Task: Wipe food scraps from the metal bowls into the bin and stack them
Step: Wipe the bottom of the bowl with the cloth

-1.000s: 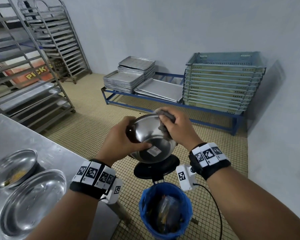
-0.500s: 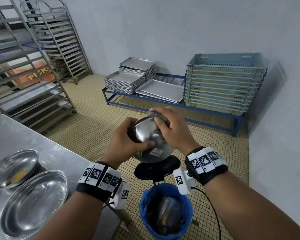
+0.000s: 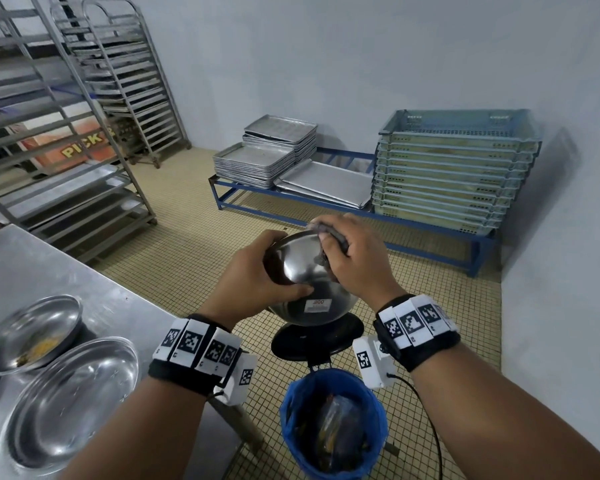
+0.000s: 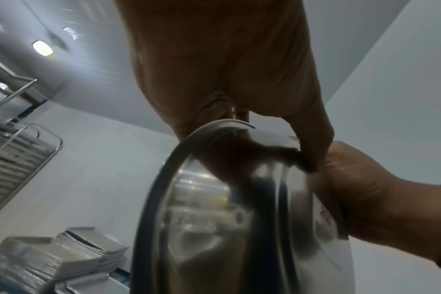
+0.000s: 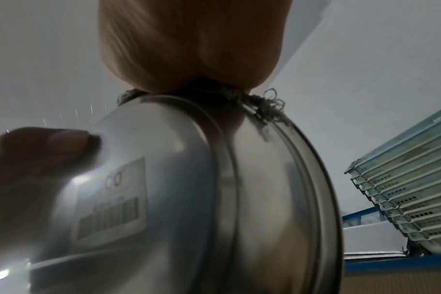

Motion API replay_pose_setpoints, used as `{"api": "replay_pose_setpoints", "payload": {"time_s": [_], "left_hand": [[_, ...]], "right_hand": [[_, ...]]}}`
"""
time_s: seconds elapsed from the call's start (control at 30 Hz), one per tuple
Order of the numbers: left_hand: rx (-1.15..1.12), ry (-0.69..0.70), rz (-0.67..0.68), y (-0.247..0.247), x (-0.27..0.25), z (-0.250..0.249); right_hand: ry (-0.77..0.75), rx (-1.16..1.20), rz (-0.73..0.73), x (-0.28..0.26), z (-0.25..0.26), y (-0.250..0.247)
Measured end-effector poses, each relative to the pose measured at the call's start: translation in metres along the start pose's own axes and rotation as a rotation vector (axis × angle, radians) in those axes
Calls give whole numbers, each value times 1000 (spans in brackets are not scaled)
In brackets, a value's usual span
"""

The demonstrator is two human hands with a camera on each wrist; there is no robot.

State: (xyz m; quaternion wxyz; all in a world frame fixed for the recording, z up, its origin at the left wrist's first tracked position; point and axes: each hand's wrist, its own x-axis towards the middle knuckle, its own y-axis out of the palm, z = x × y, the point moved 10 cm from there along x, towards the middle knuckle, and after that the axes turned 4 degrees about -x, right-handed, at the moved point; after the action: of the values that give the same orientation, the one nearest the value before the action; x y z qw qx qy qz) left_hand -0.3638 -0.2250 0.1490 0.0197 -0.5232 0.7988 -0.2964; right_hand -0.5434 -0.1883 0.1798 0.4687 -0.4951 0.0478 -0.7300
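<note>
A metal bowl (image 3: 305, 289) with a white barcode label on its underside hangs tipped over the blue-lined bin (image 3: 333, 424), its opening turned away from me. My left hand (image 3: 257, 282) grips the bowl's left rim, thumb across the underside. My right hand (image 3: 350, 258) clutches a grey cloth (image 3: 326, 230) and presses it over the bowl's top rim. The rim (image 4: 209, 131) and the frayed cloth (image 5: 267, 107) show close up in the wrist views. Two more metal bowls (image 3: 73, 400) (image 3: 32, 334) sit on the steel table (image 3: 66, 271) at left; the farther one holds yellow scraps.
A black round stool (image 3: 316, 336) stands right behind the bin. Tray racks (image 3: 59, 140) line the left wall. A blue low bench (image 3: 326, 209) at the back carries stacked metal trays and a stack of crates (image 3: 451, 171). A wall (image 3: 561, 271) stands close on the right.
The bowl has tipped more upright and risen slightly. My right hand with the cloth has slid up along the rim to its top edge.
</note>
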Motion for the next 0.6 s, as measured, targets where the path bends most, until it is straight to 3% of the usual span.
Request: {"api": "replay_pose_setpoints", "payload": {"time_s": [0.1,0.2,0.27,0.33,0.43,0.47,0.6], "left_hand": [[-108,24,-37,-3,-1,-4],[-233,9,-118,-14,-5,3],[-300,-18,-163,-19,-8,9],[-284,-19,-136,-14,-8,6],[-269,15,-81,-2,-8,-1],[-288,11,-91,-3,-8,-1],[-432,-6,-218,-22,-11,5]], "right_hand": [[6,58,7,-2,0,1],[253,379,-6,-13,-30,0],[359,414,-28,-20,-43,1],[282,354,-29,-14,-31,0],[-2,111,31,3,8,4],[-13,101,39,4,8,5],[363,428,-32,-14,-48,0]]}}
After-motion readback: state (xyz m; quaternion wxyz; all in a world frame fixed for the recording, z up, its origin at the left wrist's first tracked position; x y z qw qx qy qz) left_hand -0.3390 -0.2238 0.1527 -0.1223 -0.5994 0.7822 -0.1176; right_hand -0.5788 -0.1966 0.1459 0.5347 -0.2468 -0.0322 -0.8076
